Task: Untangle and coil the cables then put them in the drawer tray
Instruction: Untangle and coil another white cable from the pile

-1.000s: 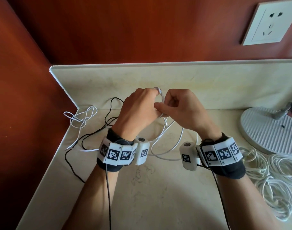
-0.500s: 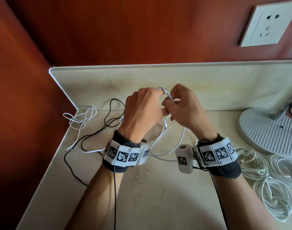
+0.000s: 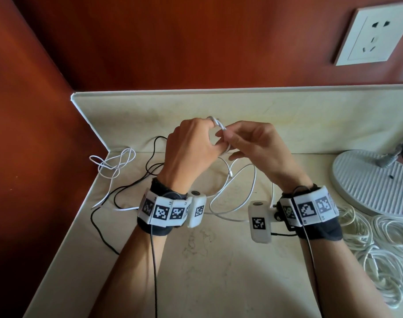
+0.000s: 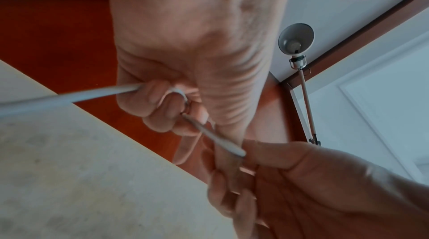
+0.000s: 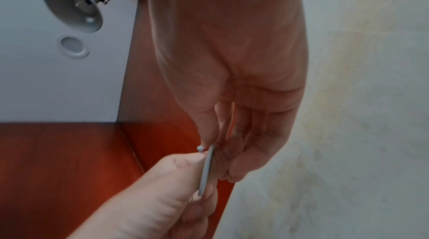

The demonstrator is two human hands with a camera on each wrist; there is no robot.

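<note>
Presently, on the table (image 3: pixel 219 271) — a pale marbled top set into a corner of red-brown wall:

White cable (image 3: pixel 239 180). Held raised above the table between both hands; the slack is seen hanging in loose loops onto the surface below and between the wrists.

Left hand (image 3: pixel 189 152). Fingers are curled round the white cable, which is gripped in the fist and passes out toward the other hand.

Right hand (image 3: pixel 258 148). The plug end of the same cable is pinched between thumb and forefinger; the remaining fingers are held loosely extended.

Black cable (image 3: pixel 118 191). Laid uncoiled on the table left of the left wrist, running back to the rear upstand and forward toward the near edge.

Second white cable (image 3: pixel 114 164). Left in a loose tangle in the far left corner, partly crossed with the black cable.

White cable bundles (image 3: pixel 379 249). Heaped at the right edge — just beside the lamp base (image 3: pixel 374 184).

Wall socket (image 3: pixel 374 33). Mounted upper right.
</note>
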